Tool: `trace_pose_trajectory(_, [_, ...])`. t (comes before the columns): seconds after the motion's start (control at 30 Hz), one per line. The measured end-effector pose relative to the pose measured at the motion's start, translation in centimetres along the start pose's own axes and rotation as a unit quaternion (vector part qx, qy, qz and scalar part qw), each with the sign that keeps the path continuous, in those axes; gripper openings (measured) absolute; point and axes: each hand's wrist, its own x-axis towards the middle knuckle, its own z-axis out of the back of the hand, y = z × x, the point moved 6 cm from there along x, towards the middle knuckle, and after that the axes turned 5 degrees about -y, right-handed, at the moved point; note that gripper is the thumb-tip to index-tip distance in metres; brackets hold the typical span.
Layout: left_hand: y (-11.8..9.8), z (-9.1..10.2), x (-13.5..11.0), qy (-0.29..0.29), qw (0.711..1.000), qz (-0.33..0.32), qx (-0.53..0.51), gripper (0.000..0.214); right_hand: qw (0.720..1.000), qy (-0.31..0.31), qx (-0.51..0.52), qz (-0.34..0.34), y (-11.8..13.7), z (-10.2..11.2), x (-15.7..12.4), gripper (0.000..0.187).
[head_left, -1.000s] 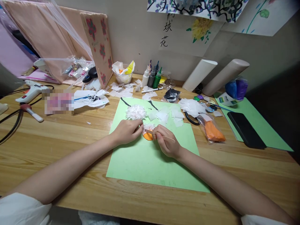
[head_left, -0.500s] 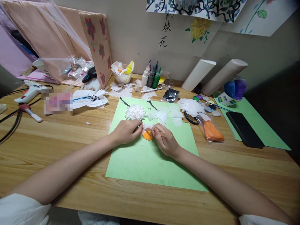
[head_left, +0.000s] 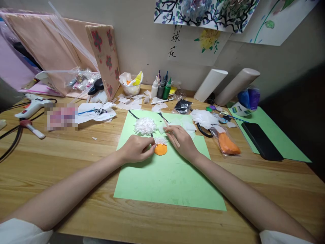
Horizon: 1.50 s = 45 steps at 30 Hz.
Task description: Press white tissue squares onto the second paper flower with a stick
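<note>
A light green sheet point(head_left: 165, 176) lies on the wooden table in front of me. On it sit a finished white tissue flower point(head_left: 145, 125) and an orange clay disc point(head_left: 160, 149) partly topped with white tissue bits. My left hand point(head_left: 137, 149) rests curled on the sheet, its fingertips touching the disc's left edge. My right hand point(head_left: 181, 140) is closed round a thin wooden stick point(head_left: 170, 130), whose tip points up toward loose white tissue squares point(head_left: 188, 126) on the sheet.
A pile of white squares point(head_left: 204, 117), scissors, an orange clay bag point(head_left: 227, 144) and a black phone point(head_left: 261, 145) lie to the right. Paint bottles point(head_left: 161, 88) and a cup stand at the back. A glue gun point(head_left: 31, 105) with cords lies far left.
My right hand has lifted off the orange disc and moved up and right with the stick, toward the loose squares. The left hand stays at the disc. The camera tilted slightly.
</note>
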Motion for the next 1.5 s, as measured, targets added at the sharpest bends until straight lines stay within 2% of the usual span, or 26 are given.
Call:
trace_pose_trajectory(0.13, [-0.2,-0.1,0.1,0.004,1.0,-0.011,0.01,0.02,0.999,0.022,-0.026,0.007,-0.5,-0.5,0.1,0.007])
trace_pose_trajectory(0.3, [-0.2,0.0,0.0,0.002,1.0,-0.012,0.016,0.019,0.998,0.009,-0.065,0.024,-0.3,-0.1,0.2,0.014])
trace_pose_trajectory(0.47, [-0.1,0.0,0.0,-0.003,1.0,-0.014,0.027,0.018,0.998,-0.019,-0.056,0.025,-0.2,0.3,0.2,0.011])
trace_pose_trajectory(0.6, [0.0,0.1,0.0,-0.024,0.999,-0.011,0.029,0.017,0.998,-0.065,-0.002,-0.001,0.0,1.2,0.1,0.015])
trace_pose_trajectory(0.73, [0.3,0.4,0.0,-0.062,0.998,0.024,0.012,0.016,0.987,-0.112,0.108,-0.035,0.5,1.9,-0.3,0.017])
trace_pose_trajectory(0.87, [0.4,0.4,-0.1,-0.071,0.997,0.024,0.002,0.028,0.976,-0.065,0.201,-0.045,1.6,1.2,-0.8,0.016])
trace_pose_trajectory(1.03, [-0.1,0.3,-0.1,-0.069,0.997,-0.031,0.001,0.016,0.971,-0.015,0.231,-0.053,2.0,0.4,-1.3,0.014])
trace_pose_trajectory(1.17, [0.0,-0.1,0.0,-0.023,0.998,0.009,-0.065,0.015,0.966,-0.024,0.247,-0.075,1.5,0.7,-1.5,0.003])
trace_pose_trajectory(1.2, [0.1,-0.2,0.1,-0.007,0.995,0.033,-0.094,0.016,0.963,-0.036,0.255,-0.076,1.4,0.9,-1.6,0.01])
trace_pose_trajectory(1.27, [0.3,-0.5,0.2,0.018,0.986,0.086,-0.143,0.017,0.959,-0.075,0.268,-0.062,1.4,1.5,-1.9,0.027])
trace_pose_trajectory(1.37, [0.7,-0.8,0.3,0.037,0.975,0.14,-0.168,0.02,0.954,-0.127,0.271,0.009,2.2,2.4,-2.4,0.042])
trace_pose_trajectory(1.5, [0.9,-0.9,0.3,0.038,0.974,0.155,-0.158,0.025,0.96,-0.111,0.214,0.146,4.1,2.6,-3.1,0.045])
